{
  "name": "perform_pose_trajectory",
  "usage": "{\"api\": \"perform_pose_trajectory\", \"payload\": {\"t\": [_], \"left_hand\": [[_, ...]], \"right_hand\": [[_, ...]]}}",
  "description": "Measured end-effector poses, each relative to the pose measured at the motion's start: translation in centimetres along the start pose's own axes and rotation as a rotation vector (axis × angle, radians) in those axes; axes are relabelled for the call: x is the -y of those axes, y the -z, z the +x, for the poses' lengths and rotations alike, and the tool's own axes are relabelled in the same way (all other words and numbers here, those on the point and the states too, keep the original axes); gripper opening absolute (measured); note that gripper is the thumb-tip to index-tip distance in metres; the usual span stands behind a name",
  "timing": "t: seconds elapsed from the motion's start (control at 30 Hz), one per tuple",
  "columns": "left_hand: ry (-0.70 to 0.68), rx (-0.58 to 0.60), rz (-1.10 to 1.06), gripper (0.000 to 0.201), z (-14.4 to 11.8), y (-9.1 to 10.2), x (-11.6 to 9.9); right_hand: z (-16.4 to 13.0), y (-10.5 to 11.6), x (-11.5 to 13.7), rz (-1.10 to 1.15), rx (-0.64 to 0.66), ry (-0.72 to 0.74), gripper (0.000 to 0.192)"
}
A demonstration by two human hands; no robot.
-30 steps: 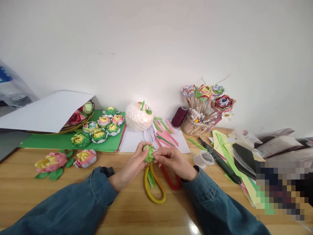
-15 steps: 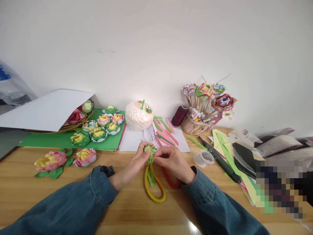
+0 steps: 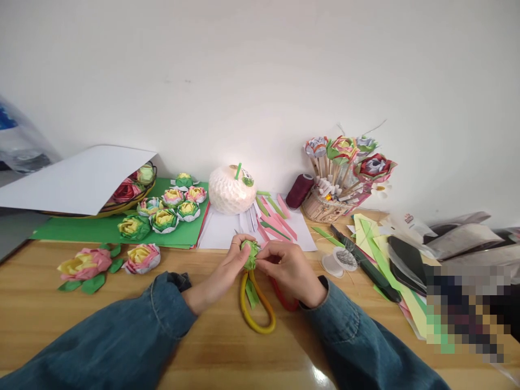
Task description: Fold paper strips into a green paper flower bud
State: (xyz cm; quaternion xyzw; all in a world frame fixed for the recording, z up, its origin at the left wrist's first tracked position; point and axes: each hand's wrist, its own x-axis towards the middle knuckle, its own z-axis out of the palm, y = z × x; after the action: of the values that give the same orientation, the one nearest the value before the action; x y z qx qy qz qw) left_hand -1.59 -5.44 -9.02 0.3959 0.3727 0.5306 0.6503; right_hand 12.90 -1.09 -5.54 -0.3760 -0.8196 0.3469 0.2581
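A small green folded-paper piece [image 3: 251,253] is gripped between the thumb and fingers of my left hand [image 3: 227,273]. My right hand [image 3: 289,270] is pinched closed at the right edge of that piece; what lies between its fingertips is too small to make out. Below both hands, scissors rest on the table with one yellow loop handle [image 3: 242,309] and one red one [image 3: 284,297]; their blades are hidden. A green paper strip [image 3: 252,294] shows within the yellow loop.
Paper flowers [image 3: 164,219] sit on green sheets [image 3: 85,230], two more at front left. Pink and green strips [image 3: 280,219] lie on white paper by a white textured ball [image 3: 232,189]. Rightward are a maroon thread spool [image 3: 299,190], flower basket [image 3: 325,208], clear spool [image 3: 333,264] and black cutter [image 3: 371,271].
Both hands keep nearly the same grip on the green paper piece. The view has shifted very slightly; nothing else has visibly moved.
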Motion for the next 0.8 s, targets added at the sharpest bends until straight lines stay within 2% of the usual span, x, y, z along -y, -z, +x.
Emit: {"api": "perform_pose_trajectory", "payload": {"t": [0.13,0.37,0.57,0.73,0.8], "left_hand": [[0.005,0.011,-0.001,0.027,-0.06,-0.04,-0.23],[-0.004,0.000,-0.010,0.029,0.04,-0.22,-0.30],[0.010,-0.011,-0.001,0.031,-0.01,-0.16,-0.07],[0.027,-0.019,-0.168,0.023,0.06,-0.54,-0.69],[0.013,-0.025,-0.261,0.020,0.14,-0.73,-1.04]], "right_hand": [[-0.01,-0.25,-0.12,-0.009,-0.016,-0.022,0.010],[0.12,0.25,-0.29,-0.037,0.036,0.065,0.012],[0.04,-0.32,0.14,-0.089,-0.038,-0.030,0.012],[0.18,-0.23,0.19,0.037,-0.061,0.001,0.008],[0.16,0.07,0.24,0.093,-0.089,0.033,0.013]]}}
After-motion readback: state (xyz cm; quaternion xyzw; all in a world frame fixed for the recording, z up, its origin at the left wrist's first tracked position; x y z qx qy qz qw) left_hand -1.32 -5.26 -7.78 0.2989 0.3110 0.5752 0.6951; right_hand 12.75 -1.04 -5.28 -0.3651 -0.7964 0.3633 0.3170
